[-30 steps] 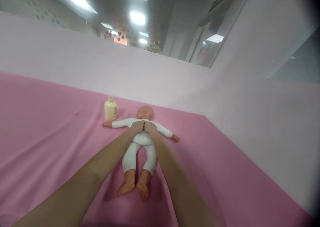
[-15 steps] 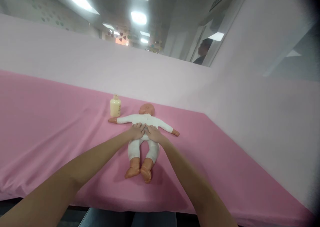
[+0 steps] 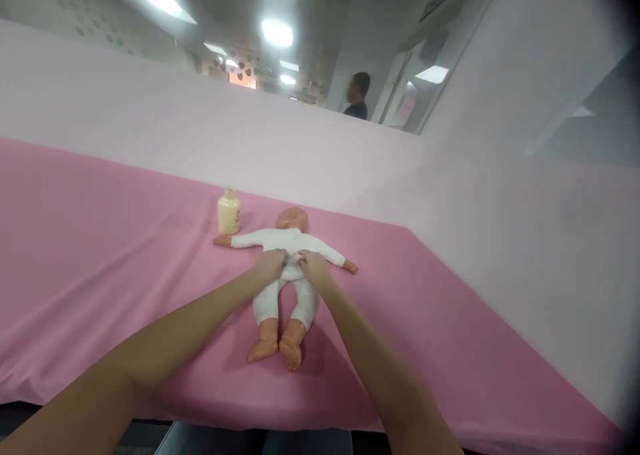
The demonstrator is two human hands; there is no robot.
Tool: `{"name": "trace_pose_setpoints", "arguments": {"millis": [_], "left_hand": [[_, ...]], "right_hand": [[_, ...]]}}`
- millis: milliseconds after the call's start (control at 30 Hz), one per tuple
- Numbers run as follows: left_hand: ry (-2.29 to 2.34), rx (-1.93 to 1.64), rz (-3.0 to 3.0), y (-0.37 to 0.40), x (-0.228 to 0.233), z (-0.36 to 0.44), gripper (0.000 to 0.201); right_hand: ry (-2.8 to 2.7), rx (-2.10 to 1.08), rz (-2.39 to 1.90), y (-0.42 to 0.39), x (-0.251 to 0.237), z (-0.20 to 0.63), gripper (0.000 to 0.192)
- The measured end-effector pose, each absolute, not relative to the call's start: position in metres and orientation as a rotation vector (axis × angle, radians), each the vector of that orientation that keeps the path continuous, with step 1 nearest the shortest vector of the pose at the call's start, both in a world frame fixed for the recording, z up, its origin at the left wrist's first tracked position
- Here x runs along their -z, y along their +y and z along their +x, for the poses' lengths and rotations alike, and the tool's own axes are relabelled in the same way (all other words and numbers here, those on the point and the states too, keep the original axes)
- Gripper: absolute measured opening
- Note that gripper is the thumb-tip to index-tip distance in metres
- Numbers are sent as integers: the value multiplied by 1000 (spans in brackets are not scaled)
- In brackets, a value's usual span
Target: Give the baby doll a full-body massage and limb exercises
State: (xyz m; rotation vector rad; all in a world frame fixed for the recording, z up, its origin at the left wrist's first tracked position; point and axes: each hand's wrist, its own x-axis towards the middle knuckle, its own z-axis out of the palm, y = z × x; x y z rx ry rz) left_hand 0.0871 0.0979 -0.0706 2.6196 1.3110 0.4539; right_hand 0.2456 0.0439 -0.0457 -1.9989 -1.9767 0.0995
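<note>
A baby doll [image 3: 287, 239] in white fabric, with bare hands and feet, lies with arms spread and its head away from me. My left hand [image 3: 271, 264] rests on the left side of its middle, fingers curled in against the white cloth. On the other side, my right hand [image 3: 314, 266] is bent the same way, thumb and fingers drawn together at the cloth. A little rumpled fabric shows between the two hands. The fingertips are partly hidden. Beyond the doll's left-lying hand stands a pale yellow bottle [image 3: 229, 215], upright and apart from my hands.
A pink sheet [image 3: 135, 241] covers the table, wrinkled at the left. White-pink walls [image 3: 320, 151] rise along the back and right. Behind a glass pane, a person [image 3: 357, 98] stands in the room beyond. My legs [image 3: 305, 440] are under the front edge.
My fingers, flat and stretched over the doll's middle before, have curled in, and my hands have drawn slightly apart. The person behind the glass has moved left.
</note>
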Motion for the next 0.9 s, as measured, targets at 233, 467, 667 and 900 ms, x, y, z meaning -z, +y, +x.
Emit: {"name": "trace_pose_setpoints", "arguments": {"millis": [233,467,667,900], "left_hand": [[1361,-422,2612,121,69,94,26],[1315,-416,2669,135,70,102,31],[1354,-434,2609,148,71,106,39],[1509,-473,2613,154,74,120,38]], "right_hand": [[-2002,7,-2065,69,59,249,33],[-2061,12,-2072,81,58,253,27],[-1963,9,-2138,94,55,254,39],[-1913,15,-2172,116,60,255,31]]}}
